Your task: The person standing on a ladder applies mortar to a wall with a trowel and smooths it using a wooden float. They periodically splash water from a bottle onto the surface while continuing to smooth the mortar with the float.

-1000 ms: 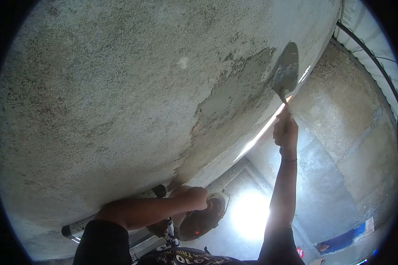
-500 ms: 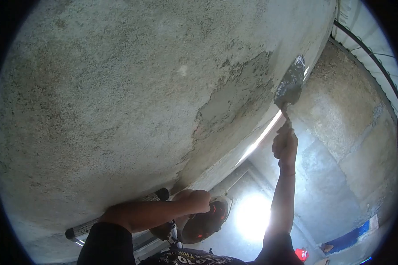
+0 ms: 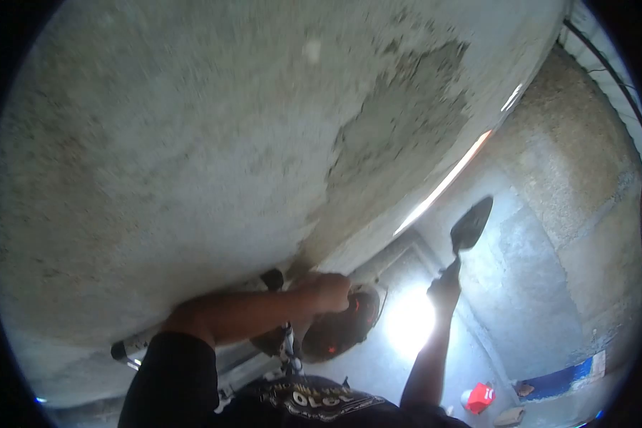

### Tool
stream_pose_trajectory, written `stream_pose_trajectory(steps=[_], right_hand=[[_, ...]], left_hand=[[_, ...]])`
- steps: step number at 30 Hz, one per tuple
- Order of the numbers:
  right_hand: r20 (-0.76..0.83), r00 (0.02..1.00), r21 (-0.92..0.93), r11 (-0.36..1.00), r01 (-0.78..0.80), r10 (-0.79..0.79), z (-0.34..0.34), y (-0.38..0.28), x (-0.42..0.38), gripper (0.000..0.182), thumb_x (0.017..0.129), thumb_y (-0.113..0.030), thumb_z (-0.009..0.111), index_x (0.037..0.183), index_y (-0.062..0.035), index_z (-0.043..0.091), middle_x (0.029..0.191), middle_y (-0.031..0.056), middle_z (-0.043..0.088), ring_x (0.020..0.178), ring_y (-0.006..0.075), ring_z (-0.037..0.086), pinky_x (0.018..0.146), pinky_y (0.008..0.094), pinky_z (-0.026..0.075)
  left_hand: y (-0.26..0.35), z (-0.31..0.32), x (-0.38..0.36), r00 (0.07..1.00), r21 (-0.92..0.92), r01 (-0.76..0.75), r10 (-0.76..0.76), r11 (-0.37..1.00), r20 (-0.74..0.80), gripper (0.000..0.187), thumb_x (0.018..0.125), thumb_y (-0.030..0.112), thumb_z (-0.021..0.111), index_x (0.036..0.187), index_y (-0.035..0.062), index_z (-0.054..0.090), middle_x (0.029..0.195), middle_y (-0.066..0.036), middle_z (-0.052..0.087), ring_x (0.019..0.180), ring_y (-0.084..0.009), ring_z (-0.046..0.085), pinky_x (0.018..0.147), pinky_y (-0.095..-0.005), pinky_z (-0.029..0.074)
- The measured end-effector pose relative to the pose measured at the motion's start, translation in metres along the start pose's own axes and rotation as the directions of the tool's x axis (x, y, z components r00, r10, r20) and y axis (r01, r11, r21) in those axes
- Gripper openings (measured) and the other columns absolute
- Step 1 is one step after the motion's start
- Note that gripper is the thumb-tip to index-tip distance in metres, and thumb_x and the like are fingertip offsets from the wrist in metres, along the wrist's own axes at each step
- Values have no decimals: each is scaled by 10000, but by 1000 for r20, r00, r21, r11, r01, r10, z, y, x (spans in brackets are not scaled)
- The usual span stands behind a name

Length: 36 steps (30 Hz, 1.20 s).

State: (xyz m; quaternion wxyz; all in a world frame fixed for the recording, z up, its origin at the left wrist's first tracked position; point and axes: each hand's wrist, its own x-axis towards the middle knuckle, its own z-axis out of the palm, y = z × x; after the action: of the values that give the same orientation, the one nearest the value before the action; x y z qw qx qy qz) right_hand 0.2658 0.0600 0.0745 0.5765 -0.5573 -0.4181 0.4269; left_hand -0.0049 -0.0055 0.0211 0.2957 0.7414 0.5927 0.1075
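My right hand (image 3: 446, 291) is closed round the handle of a pointed trowel (image 3: 471, 225). The blade points up and stands apart from the wall, to the right of the wall's edge. My left hand (image 3: 330, 292) is closed at the rim of a dark round bowl (image 3: 339, 334) with small red spots; the fingers are partly hidden. In front of me rises a rough grey plastered wall (image 3: 192, 135). On it lies a darker, wet-looking mortar patch (image 3: 399, 107) with ragged edges.
A long level-like bar (image 3: 127, 351) with dark ends lies behind my left forearm. At the lower right are a red and white container (image 3: 480, 398) and a blue panel (image 3: 560, 383). Bright light glares off the floor. Another rough wall (image 3: 571, 157) stands to the right.
The trowel has come away from the wall's edge and dropped lower with my right hand. My left hand and the bowl have shifted slightly up in view. The head view has tilted a little.
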Motion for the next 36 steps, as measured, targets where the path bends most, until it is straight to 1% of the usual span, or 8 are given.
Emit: stream_pose_trajectory(steps=[7, 9, 11, 15, 17, 22, 28, 36], right_hand=[[-144, 951, -59, 957, -284, 273, -99, 106, -164, 267, 949, -311, 558, 981, -50, 510, 593, -3, 474, 446, 74, 454, 385, 222, 355], [-53, 998, -414, 908, -65, 47, -120, 117, -194, 251, 940, -268, 593, 988, -41, 497, 660, 14, 513, 490, 90, 491, 431, 231, 409], [-96, 980, -348, 917, -197, 174, -129, 116, -217, 254, 902, -206, 662, 998, -40, 494, 717, 34, 555, 538, 108, 538, 480, 244, 452], [36, 970, -665, 730, -156, 240, -154, 114, -232, 360, 809, -147, 768, 1034, -27, 514, 805, 97, 654, 629, 169, 616, 542, 282, 466], [217, 968, -787, 609, 98, 126, -138, 109, -234, 344, 804, -132, 761, 1047, -19, 545, 801, 140, 660, 662, 229, 626, 607, 336, 489], [303, 902, -815, 574, 78, 308, -97, 125, -225, 335, 834, -217, 664, 1114, -42, 613, 914, 242, 677, 888, 414, 658, 741, 464, 511], [393, 879, -910, 250, 331, 268, -36, 138, -200, 261, 813, -206, 652, 1037, -88, 588, 909, 181, 670, 840, 394, 663, 740, 494, 527], [461, 853, -884, 204, 420, 243, -1, 164, -190, 286, 821, -169, 593, 1103, -119, 602, 963, 186, 648, 849, 372, 675, 710, 465, 553]], left_hand=[[-5, 9, 8, 999, -20, 30, -30, 999, -14, 262, 657, 143, 623, 873, 15, 697, 878, -239, 679, 880, -389, 672, 782, -486, 527], [-5, 12, 12, 999, 17, 7, -6, 1000, -43, 259, 646, 146, 634, 858, 10, 692, 861, -244, 672, 865, -399, 666, 776, -485, 526], [-12, 18, 16, 998, 25, -27, 28, 999, -58, 256, 638, 150, 647, 842, 0, 686, 845, -244, 665, 853, -402, 662, 777, -482, 526], [-13, 18, 17, 996, -16, -47, 45, 999, -75, 248, 639, 148, 650, 829, -8, 680, 836, -243, 661, 845, -404, 660, 775, -483, 525], [-14, 10, 19, 996, 7, -94, 94, 996, -7, 242, 644, 140, 648, 831, -10, 678, 831, -239, 659, 835, -404, 658, 771, -481, 524], [-23, 22, 24, 993, 31, -81, 83, 996, -87, 243, 649, 152, 659, 837, -2, 679, 827, -230, 661, 824, -396, 658, 757, -479, 526], [-19, 15, 23, 996, 80, -67, 71, 995, -46, 252, 648, 168, 675, 846, 12, 686, 816, -215, 665, 815, -391, 661, 746, -476, 529], [-21, 13, 19, 996, 85, -69, 73, 994, -50, 266, 643, 169, 677, 846, -3, 689, 818, -235, 671, 811, -390, 672, 750, -471, 531]])
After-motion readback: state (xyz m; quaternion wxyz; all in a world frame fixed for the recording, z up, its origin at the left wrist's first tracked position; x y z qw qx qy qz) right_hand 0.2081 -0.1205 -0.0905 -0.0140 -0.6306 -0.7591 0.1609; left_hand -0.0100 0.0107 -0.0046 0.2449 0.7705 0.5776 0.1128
